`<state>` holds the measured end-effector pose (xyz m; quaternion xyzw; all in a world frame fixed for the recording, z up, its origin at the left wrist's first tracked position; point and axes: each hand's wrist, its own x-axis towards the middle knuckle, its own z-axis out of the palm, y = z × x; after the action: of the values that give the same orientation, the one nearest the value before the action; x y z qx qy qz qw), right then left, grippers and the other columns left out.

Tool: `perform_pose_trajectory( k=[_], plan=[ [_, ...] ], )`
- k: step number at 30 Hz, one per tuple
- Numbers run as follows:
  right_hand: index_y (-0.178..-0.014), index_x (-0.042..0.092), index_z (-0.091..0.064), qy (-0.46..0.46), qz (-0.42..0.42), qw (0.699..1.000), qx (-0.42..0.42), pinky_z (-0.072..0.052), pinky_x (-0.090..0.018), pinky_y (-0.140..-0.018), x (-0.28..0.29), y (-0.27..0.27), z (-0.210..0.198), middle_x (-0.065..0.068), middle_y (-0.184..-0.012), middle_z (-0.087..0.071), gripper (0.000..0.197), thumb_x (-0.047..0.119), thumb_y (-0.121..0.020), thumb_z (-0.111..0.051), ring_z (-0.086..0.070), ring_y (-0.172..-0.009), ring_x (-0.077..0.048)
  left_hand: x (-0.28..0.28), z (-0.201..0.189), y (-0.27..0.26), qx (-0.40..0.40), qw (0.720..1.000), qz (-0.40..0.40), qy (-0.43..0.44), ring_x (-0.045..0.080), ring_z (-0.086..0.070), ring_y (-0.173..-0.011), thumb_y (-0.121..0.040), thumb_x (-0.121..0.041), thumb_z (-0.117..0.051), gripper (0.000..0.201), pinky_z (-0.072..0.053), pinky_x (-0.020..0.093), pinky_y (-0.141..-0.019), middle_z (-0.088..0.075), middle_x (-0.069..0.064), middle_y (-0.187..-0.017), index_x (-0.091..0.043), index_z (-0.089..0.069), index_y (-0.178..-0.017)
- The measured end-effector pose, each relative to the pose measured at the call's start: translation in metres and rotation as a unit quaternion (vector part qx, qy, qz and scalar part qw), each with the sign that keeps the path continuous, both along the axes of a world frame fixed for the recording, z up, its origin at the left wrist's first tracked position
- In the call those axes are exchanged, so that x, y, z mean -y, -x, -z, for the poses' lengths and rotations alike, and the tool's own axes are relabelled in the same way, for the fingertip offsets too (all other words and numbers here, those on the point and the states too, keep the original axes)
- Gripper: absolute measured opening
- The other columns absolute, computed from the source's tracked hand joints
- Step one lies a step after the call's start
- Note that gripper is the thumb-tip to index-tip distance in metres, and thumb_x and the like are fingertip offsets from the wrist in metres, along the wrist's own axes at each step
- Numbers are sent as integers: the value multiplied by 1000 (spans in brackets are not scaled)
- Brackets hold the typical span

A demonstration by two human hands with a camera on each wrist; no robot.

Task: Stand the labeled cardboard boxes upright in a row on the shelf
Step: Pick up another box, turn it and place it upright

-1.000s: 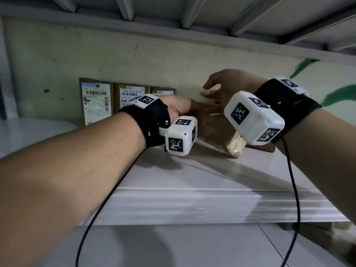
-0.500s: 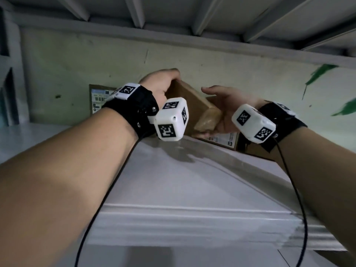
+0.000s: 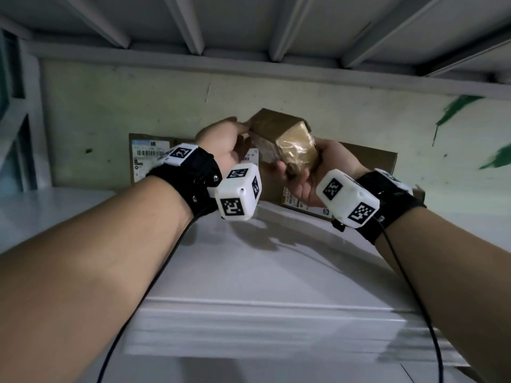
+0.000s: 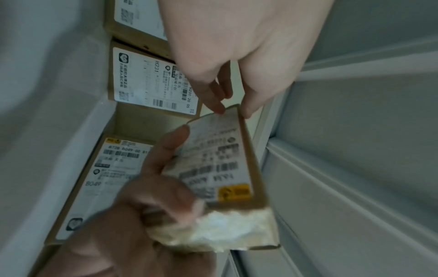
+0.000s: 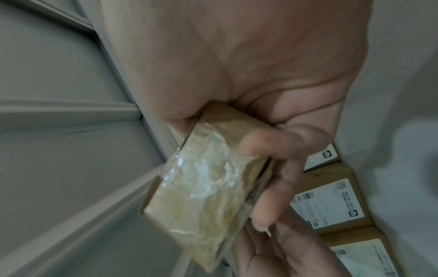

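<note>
Head view: you are holding a tape-wrapped cardboard box [image 3: 279,135] tilted above the white shelf [image 3: 249,272], left hand [image 3: 221,142] pinching its far corner, right hand [image 3: 318,167] cupping its glossy end. Left wrist view: labeled boxes [image 4: 151,78] are lining the wall. Right wrist view: crinkled tape [image 5: 208,189] is facing you.

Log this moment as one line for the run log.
left hand: grips box | right hand: grips box | box: lifted, tilted, above shelf | row: upright boxes at back

Pale stained wall [image 3: 138,106] (green smears at right) under ribbed ceiling [image 3: 249,23].
</note>
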<state>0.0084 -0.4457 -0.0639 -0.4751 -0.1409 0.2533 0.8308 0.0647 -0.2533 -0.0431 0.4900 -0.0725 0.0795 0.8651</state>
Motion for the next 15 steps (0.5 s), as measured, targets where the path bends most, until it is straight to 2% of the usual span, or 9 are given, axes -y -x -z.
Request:
perform_pose_trajectory(
  k=[3, 4, 5, 7, 9, 11, 12, 14, 15],
  plan=[
    [-126, 9, -61, -16, -30, 999, -19, -47, -23, -35, 7, 0, 2, -16, -100, -73, 48, 40, -97, -37, -65, -59, -16, 3, 9, -20, -9, 997, 62, -40, 41, -68, -123, -62, -29, -102, 86, -56, 61, -101, -72, 18, -132, -13, -67, -139],
    [-126, 9, -61, -14, -43, 999, -22, -47, -24, -34, 9, 1, 1, -15, -98, -73, 49, 42, -99, -36, -64, -55, -16, 5, 10, -15, -6, 995, 82, -61, 44, -68, -123, -56, -33, -103, 89, -53, 63, -104, -72, 19, -133, -10, -69, -136],
    [-126, 10, -61, -6, -49, 998, -24, -47, -24, -33, 10, 2, 1, -15, -97, -73, 50, 43, -100, -35, -63, -53, -15, 7, 10, -6, 0, 994, 86, -70, 43, -70, -121, -61, -30, -100, 80, -52, 64, -106, -73, 19, -131, -5, -71, -131],
    [-136, 16, -58, 10, -40, 999, -28, -47, -25, -33, 11, 1, 0, -16, -97, -73, 50, 41, -100, -34, -61, -51, -15, 9, 8, 9, 15, 994, 62, -84, 34, -73, -108, -83, -20, -84, 38, -56, 58, -104, -75, 16, -116, -1, -72, -114],
    [-149, 25, -48, 6, -24, 999, -31, -47, -25, -33, 10, 0, 1, -12, -109, -72, 54, 41, -99, -36, -61, -51, -16, 10, 9, 12, 11, 994, 49, -92, 33, -73, -98, -93, -18, -73, 16, -61, 53, -97, -74, 15, -105, -7, -72, -105],
    [-151, 27, -46, -11, -7, 1000, -26, -47, -25, -35, 7, -1, 2, -1, -131, -64, 59, 48, -96, -42, -62, -54, -17, 9, 8, 11, 5, 994, 43, -97, 32, -75, -92, -93, -18, -74, 15, -66, 48, -84, -76, 15, -101, -8, -73, -104],
    [-150, 24, -48, -19, 10, 1000, -20, -47, -24, -37, 7, -2, 3, 2, -133, -61, 63, 52, -94, -44, -61, -56, -17, 8, 8, 8, 0, 994, 37, -100, 29, -76, -86, -93, -19, -75, 14, -68, 43, -74, -77, 14, -97, -8, -73, -103],
    [-147, 15, -52, -35, 47, 998, 3, -44, -17, -42, 6, -2, 3, -1, -122, -60, 69, 54, -90, -45, -59, -60, -16, 7, 9, 7, -14, 994, 28, -106, 21, -73, -75, -94, -18, -76, 9, -61, 26, -54, -75, 9, -85, -10, -71, -96],
    [-143, 11, -54, -42, 62, 997, 18, -40, -13, -47, 6, -3, 2, -3, -117, -59, 70, 54, -89, -46, -58, -62, -16, 7, 10, 7, -18, 994, 24, -106, 18, -71, -73, -94, -17, -76, 8, -56, 22, -50, -73, 6, -82, -11, -70, -93]
  ],
)
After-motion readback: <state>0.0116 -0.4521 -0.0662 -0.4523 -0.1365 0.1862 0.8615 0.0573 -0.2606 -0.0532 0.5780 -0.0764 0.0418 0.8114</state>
